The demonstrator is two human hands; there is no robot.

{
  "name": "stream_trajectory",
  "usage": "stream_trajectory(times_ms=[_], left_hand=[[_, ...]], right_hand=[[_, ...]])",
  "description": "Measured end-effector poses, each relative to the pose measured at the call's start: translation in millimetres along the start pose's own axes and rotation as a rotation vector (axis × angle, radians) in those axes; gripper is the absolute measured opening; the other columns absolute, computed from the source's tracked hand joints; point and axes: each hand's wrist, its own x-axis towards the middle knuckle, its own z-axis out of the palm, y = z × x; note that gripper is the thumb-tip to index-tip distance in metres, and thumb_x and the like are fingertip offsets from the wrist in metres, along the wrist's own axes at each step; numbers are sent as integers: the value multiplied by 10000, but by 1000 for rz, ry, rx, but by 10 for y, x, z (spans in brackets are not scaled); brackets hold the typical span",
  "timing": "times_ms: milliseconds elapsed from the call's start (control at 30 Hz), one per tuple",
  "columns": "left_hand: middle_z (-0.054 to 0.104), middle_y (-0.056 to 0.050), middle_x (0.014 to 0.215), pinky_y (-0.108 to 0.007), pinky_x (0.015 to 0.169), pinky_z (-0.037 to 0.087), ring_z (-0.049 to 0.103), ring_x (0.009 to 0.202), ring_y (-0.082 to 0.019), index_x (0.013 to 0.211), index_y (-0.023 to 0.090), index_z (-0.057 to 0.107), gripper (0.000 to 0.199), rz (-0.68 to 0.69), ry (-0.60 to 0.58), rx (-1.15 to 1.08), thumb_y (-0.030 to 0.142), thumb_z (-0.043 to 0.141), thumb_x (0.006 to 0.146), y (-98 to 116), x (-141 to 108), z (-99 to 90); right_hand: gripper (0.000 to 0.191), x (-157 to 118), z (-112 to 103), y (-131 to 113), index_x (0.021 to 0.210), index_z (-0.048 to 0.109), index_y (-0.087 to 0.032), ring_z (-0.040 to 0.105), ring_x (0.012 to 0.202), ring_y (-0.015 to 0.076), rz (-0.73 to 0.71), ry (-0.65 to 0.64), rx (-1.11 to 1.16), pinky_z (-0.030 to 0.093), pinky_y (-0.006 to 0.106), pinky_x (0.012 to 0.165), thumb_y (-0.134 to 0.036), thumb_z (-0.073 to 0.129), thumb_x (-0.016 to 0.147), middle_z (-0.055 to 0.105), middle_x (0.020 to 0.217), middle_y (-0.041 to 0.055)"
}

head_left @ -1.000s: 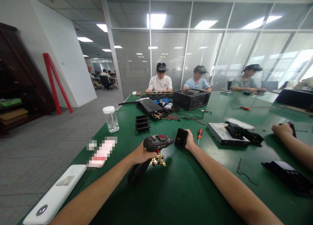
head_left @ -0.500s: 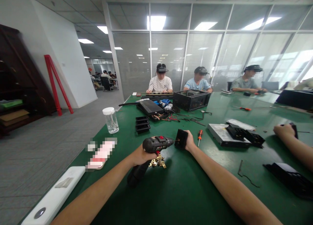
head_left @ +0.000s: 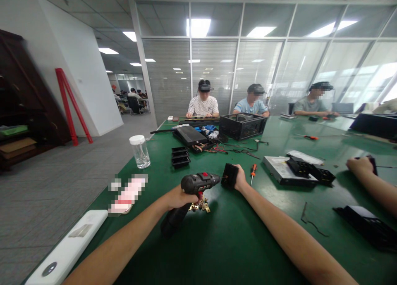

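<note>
My left hand (head_left: 180, 198) is closed round the grip of a black cordless drill (head_left: 198, 181), which points right. The drill's bit meets, or nearly meets, the near face of a small black box-shaped part (head_left: 230, 175); I cannot tell whether they touch. My right hand (head_left: 240, 177) grips that part from its right side, holding it above the table. Beneath the drill lies a small pile of brass-coloured metal pieces (head_left: 203, 204), partly hidden by my left hand. An orange-handled screwdriver (head_left: 253, 171) rests just right of my right hand.
The green table (head_left: 198, 256) carries black trays (head_left: 180, 157), a clear jar (head_left: 142, 153), a white power strip-like object (head_left: 66, 248), a silver drive-like box (head_left: 276, 171) and a black computer case (head_left: 243, 126). Another person's hand (head_left: 361, 165) works at the right; several people sit opposite.
The view has shifted very slightly. Both hands, the drill and the black part keep practically the same positions.
</note>
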Motion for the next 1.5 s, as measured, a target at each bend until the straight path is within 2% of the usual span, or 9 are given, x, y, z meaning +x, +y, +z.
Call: stream_trajectory(times_ms=[367,800,1500], left_hand=[[595,-18,721,-246,602,426,518,647,-134,777,123,624,171,4,23,53,158,606,611,-32,8,-26],[552,5,662,-229,562,383,469,604,-118,760,125,608,154,6,12,85,169,607,612,-66,18,-46],[536,5,666,-241,596,368,468,639,-128,756,120,599,160,24,23,110,174,611,606,-60,16,-52]], right_hand=[[212,16,-17,6,607,465,-213,478,371,163,-2,-7,-4,399,298,373,-409,456,689,516,447,5],[205,15,-13,6,627,468,-212,483,388,168,1,8,1,402,303,378,-405,454,694,514,461,4],[222,71,-61,21,615,485,-201,485,388,158,-1,3,-10,405,292,385,-408,458,690,521,474,10]])
